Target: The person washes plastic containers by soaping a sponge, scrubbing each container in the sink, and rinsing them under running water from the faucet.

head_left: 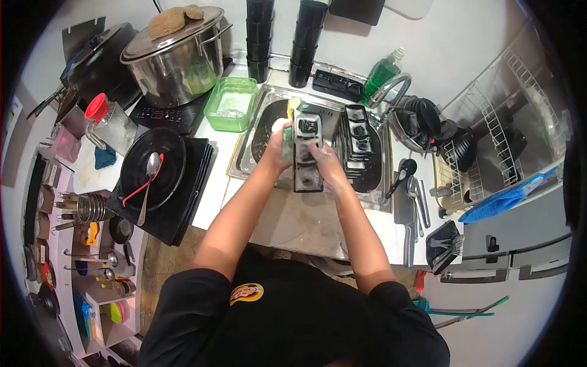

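Note:
Upright over the sink (246,160) is a long black sauce tray (308,153) with square compartments, streaked with white suds. My right hand (329,166) grips its right side, thumb across the front. At the tray's left edge my left hand (280,147) is closed around a soapy yellow-and-green sponge (293,109), partly hidden by the fingers and the tray. Behind my right hand, several similar black trays (359,136) are stacked in the right part of the sink, the top one sudsy.
A green tub of suds (231,104) stands left of the sink. Black plates (177,144) with two spoons lie further left, near a large steel pot (177,64). The faucet (391,88) and green soap bottle (382,73) are behind; cutlery (419,202) and a dish rack (483,116) are right.

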A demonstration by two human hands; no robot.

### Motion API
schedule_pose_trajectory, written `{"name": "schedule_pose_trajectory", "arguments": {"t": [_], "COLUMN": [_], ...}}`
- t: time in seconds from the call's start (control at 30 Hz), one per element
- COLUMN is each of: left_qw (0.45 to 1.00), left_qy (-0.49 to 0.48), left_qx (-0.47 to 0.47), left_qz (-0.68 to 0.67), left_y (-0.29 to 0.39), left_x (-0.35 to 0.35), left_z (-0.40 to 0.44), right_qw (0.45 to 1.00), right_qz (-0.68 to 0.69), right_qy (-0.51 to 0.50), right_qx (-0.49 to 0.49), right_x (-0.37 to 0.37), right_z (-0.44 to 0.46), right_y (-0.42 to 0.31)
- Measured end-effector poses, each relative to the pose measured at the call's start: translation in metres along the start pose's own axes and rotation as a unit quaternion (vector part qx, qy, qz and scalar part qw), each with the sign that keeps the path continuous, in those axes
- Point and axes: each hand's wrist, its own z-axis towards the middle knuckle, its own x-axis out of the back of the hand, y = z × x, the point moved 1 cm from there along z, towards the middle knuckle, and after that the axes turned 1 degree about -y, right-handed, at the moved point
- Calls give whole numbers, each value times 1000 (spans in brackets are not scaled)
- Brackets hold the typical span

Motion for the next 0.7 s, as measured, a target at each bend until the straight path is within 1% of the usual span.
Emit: {"name": "schedule_pose_trajectory", "arguments": {"t": [0.03,0.1,0.13,0.17,0.2,0.23,0.27,0.3,0.33,0.37,0.4,0.43,0.5,0.53,0.6,0.63,0.67,0.7], "left_qw": [1000,993,996,995,979,947,953,953,881,773,640,582,429,428,499,500,535,570], "left_qy": [1,24,55,50,107,162,168,168,176,176,157,108,26,26,12,13,0,-14], "left_qx": [0,-89,-35,34,-36,-106,-156,-155,-253,-340,-349,-363,-448,-448,-348,-346,-323,-300], "left_qz": [1,67,65,76,168,257,198,198,359,507,666,720,784,784,793,794,780,765], "left_y": [6,19,26,35,43,47,49,46,47,46,38,23,4,1,-7,-2,6,11], "left_x": [-15,-40,-38,-37,-44,-49,-55,-55,-56,-59,-65,-70,-52,-54,-54,-57,-59,-62], "left_z": [-4,-13,-7,2,7,9,8,10,12,12,8,4,12,9,1,-1,-2,-4], "right_qw": [1000,993,983,983,989,994,996,996,998,997,994,994,995,981,980,979,983,981], "right_qz": [1,-115,-182,-181,-146,-111,-79,-78,-34,11,-60,-59,44,167,179,192,174,183], "right_qy": [-1,-20,20,23,13,3,11,13,43,73,73,74,89,98,77,59,39,43], "right_qx": [0,-6,-7,-9,-8,-6,-39,-40,-38,-36,-59,-61,-20,-24,-27,-32,-31,-41], "right_x": [2,8,8,10,10,10,13,15,17,18,22,18,7,2,1,7,28,25], "right_z": [2,4,3,1,0,0,1,3,4,6,12,12,14,12,3,-2,10,6], "right_y": [2,11,14,16,15,14,12,12,12,13,16,14,8,-2,-21,-25,-3,-9]}}
